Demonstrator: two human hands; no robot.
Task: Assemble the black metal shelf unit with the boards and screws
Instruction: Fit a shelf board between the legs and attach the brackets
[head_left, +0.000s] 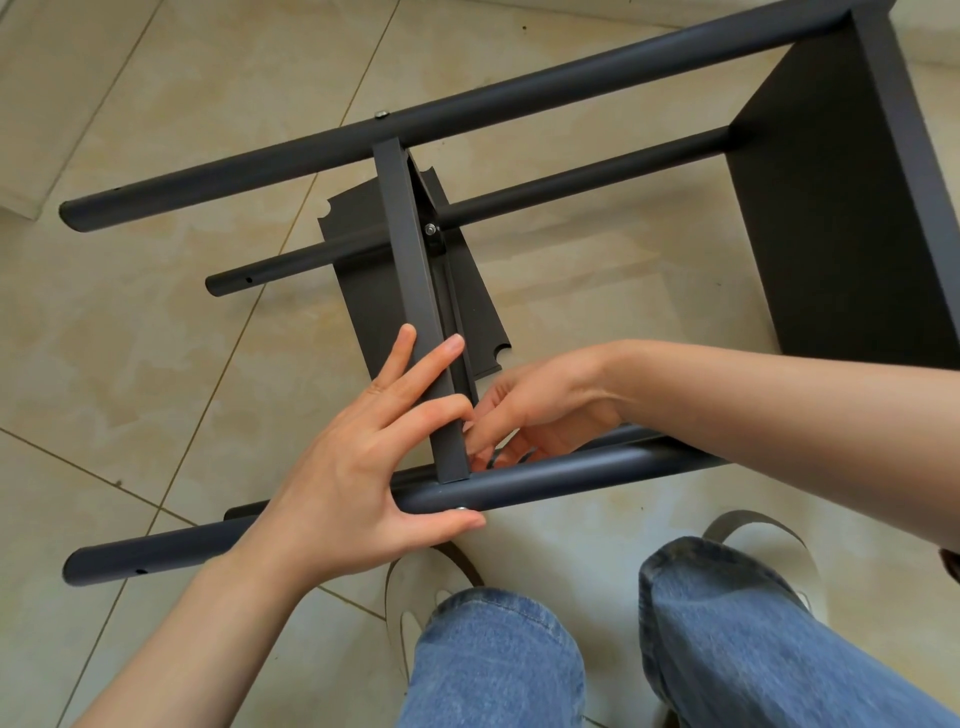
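The black metal shelf unit lies on its side on the tiled floor. Its near tube leg (545, 480) runs left to right in front of me. A black cross bracket (410, 280) spans from the far tube leg (467, 106) to the near one. My left hand (363, 467) lies over the bracket's near end with fingers spread, and its thumb presses a silver screw (460, 510) on the near tube. My right hand (524, 410) reaches inside the frame behind the bracket's near end, fingertips curled together on something small that is hidden. A black board (831, 208) closes the frame's right end.
A loose black shelf board (363, 291) with notched corners lies flat on the floor under the frame. A thinner black tube (571, 182) crosses the middle. My knees in blue jeans (701, 649) and light shoes are at the bottom. A pale raised step (31, 197) borders the upper left.
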